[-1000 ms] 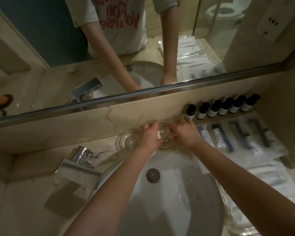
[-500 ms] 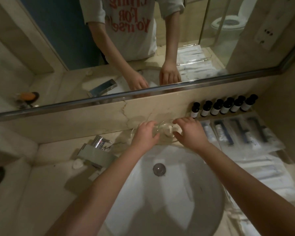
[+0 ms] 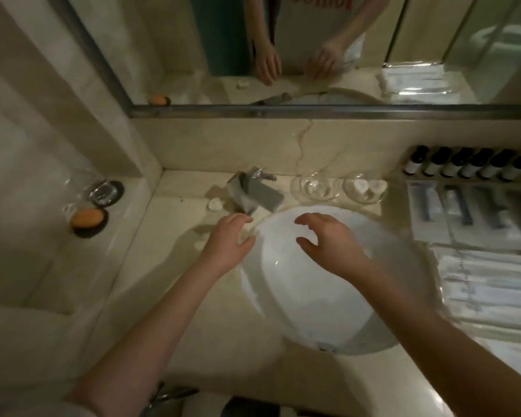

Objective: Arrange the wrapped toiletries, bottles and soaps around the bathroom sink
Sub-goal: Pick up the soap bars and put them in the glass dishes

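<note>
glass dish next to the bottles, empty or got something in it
Not empty. The glass dish holds two small white soaps lying side by side inside its rim.

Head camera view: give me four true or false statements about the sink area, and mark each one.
1. The left hand and right hand hold nothing. True.
2. The dark bottles lie in the sink. False: they stand in a row against the wall, right of it.
3. The glass dish nearer the bottles holds two white soaps. True.
4. The wrapped toiletries lie left of the sink. False: they lie right of it.
</note>
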